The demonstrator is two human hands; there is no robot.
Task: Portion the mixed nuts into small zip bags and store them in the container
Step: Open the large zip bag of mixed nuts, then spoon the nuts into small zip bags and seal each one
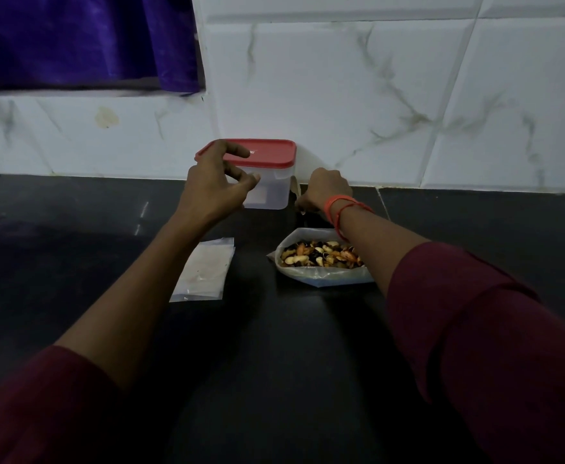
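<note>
We note container (274, 192), red lid (267, 152) on, at counter (73, 246) rear, directly ahead of left hand (214, 185): fingers spread wide round its left corner. Right hand (324, 189) curled just right of it; we cannot tell whether it holds anything.

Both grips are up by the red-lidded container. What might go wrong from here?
1. The right forearm passes over the open bag of mixed nuts; pulling back low might tip it and spill nuts.
2. The left grip sits at one corner of the container, whose red lid is on; a one-sided hold may slide it.
</note>
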